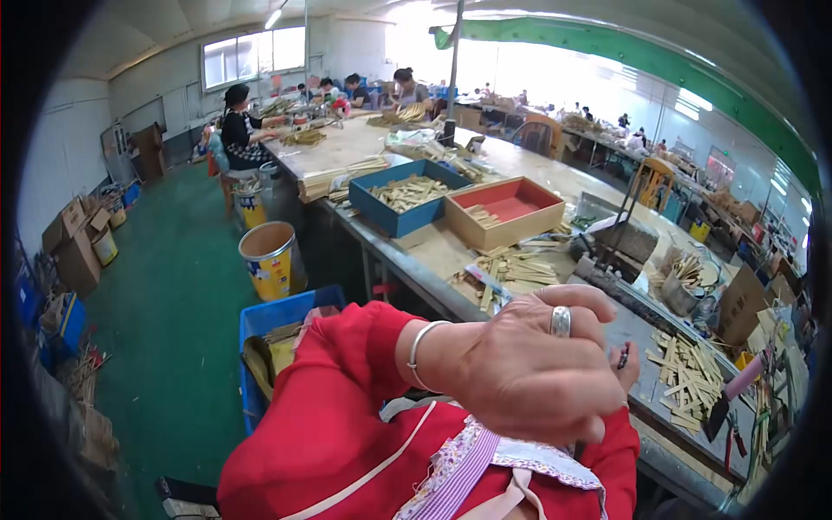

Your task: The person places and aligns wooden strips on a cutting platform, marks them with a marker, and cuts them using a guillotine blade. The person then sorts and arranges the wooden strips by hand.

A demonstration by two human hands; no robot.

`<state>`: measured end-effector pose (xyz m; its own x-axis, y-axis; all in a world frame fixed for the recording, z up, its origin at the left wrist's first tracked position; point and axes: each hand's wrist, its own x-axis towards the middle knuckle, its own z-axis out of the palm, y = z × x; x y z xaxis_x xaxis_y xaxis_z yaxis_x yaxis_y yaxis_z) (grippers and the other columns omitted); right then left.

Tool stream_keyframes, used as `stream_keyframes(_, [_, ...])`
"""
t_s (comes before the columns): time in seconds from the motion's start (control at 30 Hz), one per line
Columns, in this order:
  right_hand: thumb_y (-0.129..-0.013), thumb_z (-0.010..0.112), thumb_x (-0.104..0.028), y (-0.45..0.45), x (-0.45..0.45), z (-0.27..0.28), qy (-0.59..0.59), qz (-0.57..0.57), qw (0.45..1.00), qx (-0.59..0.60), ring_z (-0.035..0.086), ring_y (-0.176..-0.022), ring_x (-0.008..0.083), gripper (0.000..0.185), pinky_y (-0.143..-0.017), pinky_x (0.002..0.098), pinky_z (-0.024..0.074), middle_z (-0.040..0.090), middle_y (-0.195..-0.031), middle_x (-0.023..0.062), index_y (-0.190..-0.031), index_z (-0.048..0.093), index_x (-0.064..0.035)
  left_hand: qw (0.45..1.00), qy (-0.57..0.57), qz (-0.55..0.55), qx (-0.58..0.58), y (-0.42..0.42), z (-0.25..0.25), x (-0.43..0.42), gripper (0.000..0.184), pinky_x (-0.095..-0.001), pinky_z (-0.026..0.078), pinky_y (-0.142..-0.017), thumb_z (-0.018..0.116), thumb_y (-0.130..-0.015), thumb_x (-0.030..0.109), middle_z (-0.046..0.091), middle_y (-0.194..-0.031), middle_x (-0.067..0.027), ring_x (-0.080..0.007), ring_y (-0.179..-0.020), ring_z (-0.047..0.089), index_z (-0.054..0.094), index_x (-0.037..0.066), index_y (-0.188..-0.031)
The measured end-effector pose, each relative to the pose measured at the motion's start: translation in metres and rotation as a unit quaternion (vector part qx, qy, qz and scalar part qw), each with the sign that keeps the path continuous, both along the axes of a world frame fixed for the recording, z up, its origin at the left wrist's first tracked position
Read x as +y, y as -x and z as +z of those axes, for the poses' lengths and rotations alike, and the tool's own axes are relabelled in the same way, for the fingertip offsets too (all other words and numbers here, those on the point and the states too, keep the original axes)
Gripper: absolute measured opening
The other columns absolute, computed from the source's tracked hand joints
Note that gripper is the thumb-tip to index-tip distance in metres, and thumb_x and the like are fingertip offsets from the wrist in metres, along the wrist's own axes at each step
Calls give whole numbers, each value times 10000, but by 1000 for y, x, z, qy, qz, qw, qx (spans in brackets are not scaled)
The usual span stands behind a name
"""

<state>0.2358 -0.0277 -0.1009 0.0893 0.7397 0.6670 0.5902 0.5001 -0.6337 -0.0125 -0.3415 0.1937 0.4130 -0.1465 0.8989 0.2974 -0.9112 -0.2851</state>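
My left hand (542, 368) is raised in front of my chest, its fingers curled closed. A ring and a bracelet (414, 355) are on it; what its fingers hold, if anything, is hidden. Mostly covered behind it, my right hand (631, 368) shows a few bent fingers with a small dark thing at them that I cannot make out. Beyond my hands, thin wooden strips (524, 269) lie on the worktable (416, 260). More strips fill a blue box (394, 217), and a few lie in a red-lined wooden box (529, 204).
A pile of strips (689, 377), red-handled pliers (735, 433) and a pink-handled tool (744, 379) lie at the right. A blue crate (250, 347) and yellow bucket (276, 264) stand left of the table. A seated person (236, 130) is farther off.
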Motion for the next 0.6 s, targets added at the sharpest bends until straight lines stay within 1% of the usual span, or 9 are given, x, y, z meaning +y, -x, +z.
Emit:
stream_keyframes(0.03, [-765, 666, -212, 0, -4, 5, 4, -5, 1000, -10, 634, -812, 337, 359, -727, 412, 494, 654, -893, 177, -1066, 610, -25, 999, 37, 12, 2, 7, -11, 4, 210, -431, 488, -839, 684, -871, 187, 615, -767, -59, -224, -696, 605, 582, 34, -972])
stream_keyframes(0.1, [-768, 665, -212, 3, -8, 10, 10, -14, 999, -28, 633, -814, 339, 359, -728, 413, 493, 654, -895, 180, -1068, 610, -23, 994, 88, 57, 2, 21, -35, 20, 245, -399, 495, -750, 714, -824, 145, 595, -732, -56, -237, -657, 584, 584, 21, -990])
stream_keyframes(0.17, [-780, 653, -207, 5, -12, 16, 4, -18, 999, -40, 629, -815, 344, 352, -732, 416, 489, 650, -896, 180, -1071, 603, -15, 982, 152, 100, -49, 31, -74, 40, 276, -385, 487, -695, 723, -791, 110, 588, -712, -61, -246, -639, 578, 579, 19, -1009])
stream_keyframes(0.3, [-802, 633, -211, 6, -9, 12, -8, -21, 999, -40, 619, -831, 352, 336, -742, 422, 481, 642, -901, 185, -1074, 596, -15, 927, 281, 220, -118, 57, -149, 68, 340, -363, 467, -621, 727, -748, 66, 590, -691, -68, -251, -624, 583, 573, 18, -1047])
stream_keyframes(0.33, [-810, 627, -213, 5, -9, 12, -15, -22, 999, -40, 618, -833, 355, 329, -743, 423, 480, 641, -904, 186, -1071, 596, -17, 910, 312, 246, -121, 64, -162, 71, 343, -357, 482, -635, 728, -755, 82, 604, -705, -86, -258, -648, 606, 570, 5, -1049])
stream_keyframes(0.43, [-901, 567, -239, -1, -6, 6, -13, -19, 999, -26, 626, -891, 347, 345, -786, 409, 481, 648, -984, 208, -1148, 588, 0, 851, 389, 308, -172, 85, -179, 73, 355, -355, 499, -660, 724, -762, 92, 604, -714, -101, -266, -670, 620, 561, -8, -1061])
stream_keyframes(0.47, [-921, 551, -244, 0, -4, 4, -18, -15, 1000, -9, 628, -910, 343, 356, -801, 405, 481, 648, -1009, 214, -1171, 582, 7, 833, 403, 338, -171, 97, -181, 74, 373, -349, 512, -687, 721, -770, 113, 615, -759, -118, -268, -710, 632, 558, -10, -1082])
stream_keyframes(0.57, [-967, 510, -257, 3, -11, 12, -6, -3, 1000, 6, 626, -976, 329, 395, -848, 388, 475, 637, -1095, 227, -1229, 555, 35, 812, 355, 420, -197, 138, -175, 82, 414, -340, 514, -707, 700, -805, 159, 629, -869, -118, -221, -766, 624, 557, 8, -1162])
stream_keyframes(0.6, [-966, 513, -257, 4, -11, 12, -15, -6, 1000, 6, 624, -978, 329, 392, -848, 387, 475, 636, -1097, 225, -1223, 557, 35, 756, 436, 431, -231, 155, -160, 81, 416, -315, 508, -708, 683, -825, 171, 635, -894, -105, -195, -791, 618, 551, 1, -1180])
